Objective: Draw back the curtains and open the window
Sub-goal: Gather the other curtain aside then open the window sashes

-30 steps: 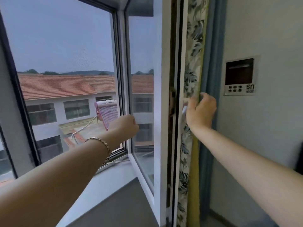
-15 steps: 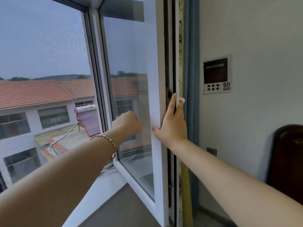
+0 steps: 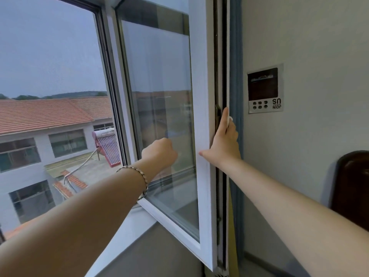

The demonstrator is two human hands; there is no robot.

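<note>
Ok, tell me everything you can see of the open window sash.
The window sash is a white-framed casement, plastic by its look, with one large clear pane that reflects the roofs outside. It is swung inward, open, close to the blue curtain at the wall. The right hand lies flat on its near upright, fingers on the edge. The left hand is fisted before the pane; contact is unclear.

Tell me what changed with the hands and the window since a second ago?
The right hand let go of the flowery curtain and now presses flat on the window frame, which has swung further toward the wall. The curtain is nearly hidden behind it. The left hand stayed in a fist by the glass.
</note>
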